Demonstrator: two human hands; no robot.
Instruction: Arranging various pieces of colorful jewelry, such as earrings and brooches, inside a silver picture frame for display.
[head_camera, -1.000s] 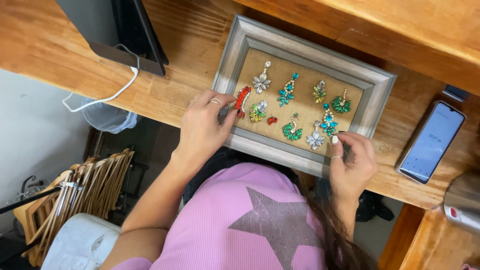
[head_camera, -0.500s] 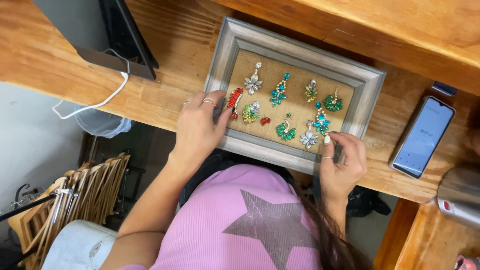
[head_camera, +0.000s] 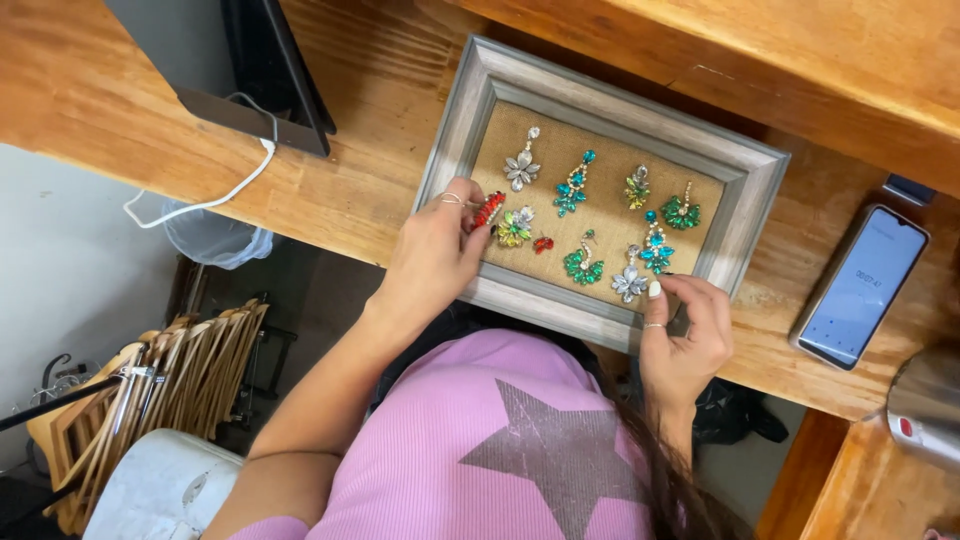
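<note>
both hands are staying planted at the near edge of the grey picture frame (head_camera: 600, 110) while the view drifts slightly, sliding the frame left against the earlier picture. left hand (head_camera: 432, 258) is pinching a red jewelled earring (head_camera: 489, 208) between thumb and fingertips, just over the burlap backing at the frame's left end, beside a yellow-green earring (head_camera: 515, 227). right hand (head_camera: 685, 335) is resting on the frame's lower rail, fingers curled together, thumb tip touching beside a silver earring (head_camera: 629, 283). the red earring is looking light, stiff and easily bent at its hook, so a gentle hold on the stone body seems wisest; small stones could slip. frame is lying flat on a long wooden counter (head_camera: 330, 190), a phone (head_camera: 862, 285) to its right, a white cable (head_camera: 215, 192) and dark screen (head_camera: 265, 75) to its left. wooden hangers (head_camera: 165, 385) are stacked on the floor below.
</note>
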